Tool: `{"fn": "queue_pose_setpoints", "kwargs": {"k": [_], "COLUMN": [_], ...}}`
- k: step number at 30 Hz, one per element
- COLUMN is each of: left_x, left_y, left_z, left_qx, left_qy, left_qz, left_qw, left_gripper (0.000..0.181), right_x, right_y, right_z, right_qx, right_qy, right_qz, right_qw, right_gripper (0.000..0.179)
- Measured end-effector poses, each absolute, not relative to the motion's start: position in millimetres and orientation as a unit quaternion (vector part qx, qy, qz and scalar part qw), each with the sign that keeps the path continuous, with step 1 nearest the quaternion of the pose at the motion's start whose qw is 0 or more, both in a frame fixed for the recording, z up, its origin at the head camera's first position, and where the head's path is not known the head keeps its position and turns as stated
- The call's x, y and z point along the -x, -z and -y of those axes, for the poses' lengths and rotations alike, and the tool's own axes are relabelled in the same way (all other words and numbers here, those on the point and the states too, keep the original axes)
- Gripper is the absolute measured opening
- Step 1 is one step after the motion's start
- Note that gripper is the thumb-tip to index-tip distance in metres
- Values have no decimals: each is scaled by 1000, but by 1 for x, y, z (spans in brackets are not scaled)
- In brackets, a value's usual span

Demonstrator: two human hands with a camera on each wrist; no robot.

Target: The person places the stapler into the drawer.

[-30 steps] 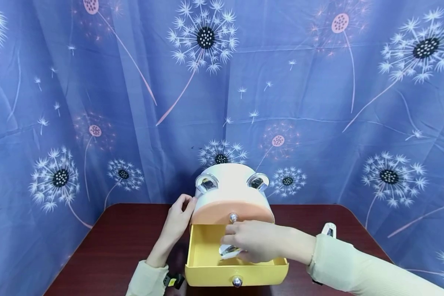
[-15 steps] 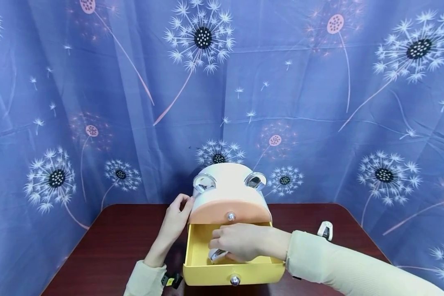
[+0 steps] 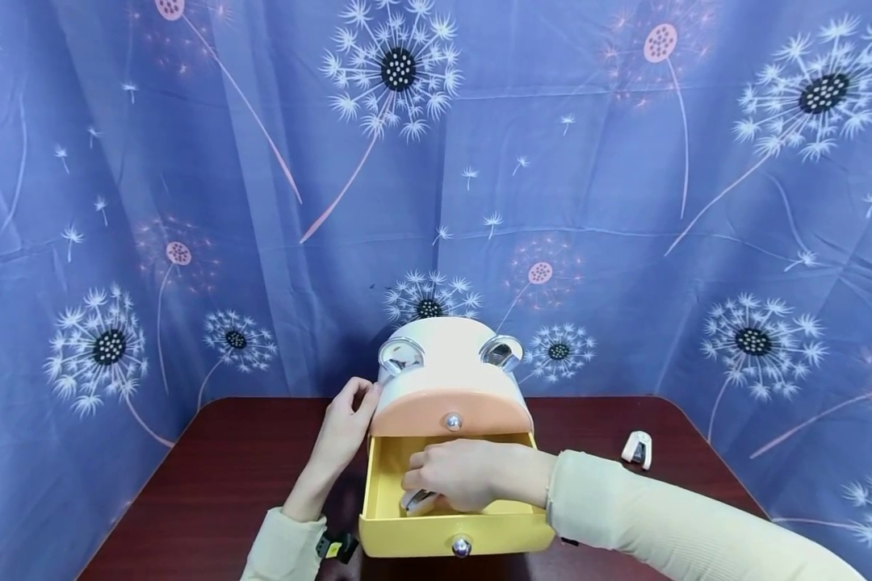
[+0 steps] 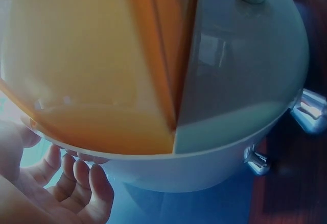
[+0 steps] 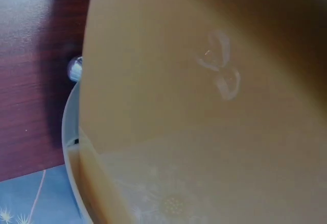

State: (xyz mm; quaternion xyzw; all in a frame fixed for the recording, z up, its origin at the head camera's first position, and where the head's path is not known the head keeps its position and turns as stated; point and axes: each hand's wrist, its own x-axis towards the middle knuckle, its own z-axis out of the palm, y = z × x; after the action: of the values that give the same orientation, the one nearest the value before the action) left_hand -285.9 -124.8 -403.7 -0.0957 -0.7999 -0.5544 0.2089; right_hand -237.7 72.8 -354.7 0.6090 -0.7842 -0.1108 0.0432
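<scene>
A rounded white tabletop box (image 3: 450, 343) has a peach upper front (image 3: 414, 413) and a yellow lower drawer (image 3: 407, 539) pulled out. Inside this drawer, my right hand (image 3: 465, 472) holds a small white object (image 3: 417, 502) with a silvery strip; its exact kind is partly covered by the fingers. My left hand (image 3: 345, 424) rests against the box's left side. In the left wrist view, the left hand's bent fingers (image 4: 82, 183) touch the white wall near its rim. A drawer surface (image 5: 168, 106) fills most of the right wrist view, where the right hand is hidden.
A white staple remover (image 3: 637, 449) lies on the dark red table (image 3: 262, 460) to the box's right. Chrome knobs (image 3: 461, 547) stick out from the fronts, and shiny ring-like ears (image 3: 402, 355) from the top. A blue dandelion-print curtain (image 3: 436, 194) hangs behind and beside the table.
My right hand has moved left and slightly deeper into the yellow drawer with the white object. The staple remover on the table now shows fully. My left hand stays against the box.
</scene>
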Motion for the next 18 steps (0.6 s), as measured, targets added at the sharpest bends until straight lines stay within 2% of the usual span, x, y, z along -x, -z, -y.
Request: {"fn": "queue_pose_setpoints", "kwargs": {"k": [10, 18], "left_x": [284, 284], "left_y": [401, 401], "left_z": [125, 125], "left_qx": [96, 91], "left_qy": [554, 554], "left_qz": [801, 802], "left_qw": [208, 204], "left_gripper": [22, 23], "right_x": [241, 240], "right_y": [363, 360], "right_z": [-74, -83], "right_qx": [-606, -600], "right_qy": [106, 105], "right_qz": [787, 790], "right_qw": [39, 67], "right_gripper": [32, 46]}}
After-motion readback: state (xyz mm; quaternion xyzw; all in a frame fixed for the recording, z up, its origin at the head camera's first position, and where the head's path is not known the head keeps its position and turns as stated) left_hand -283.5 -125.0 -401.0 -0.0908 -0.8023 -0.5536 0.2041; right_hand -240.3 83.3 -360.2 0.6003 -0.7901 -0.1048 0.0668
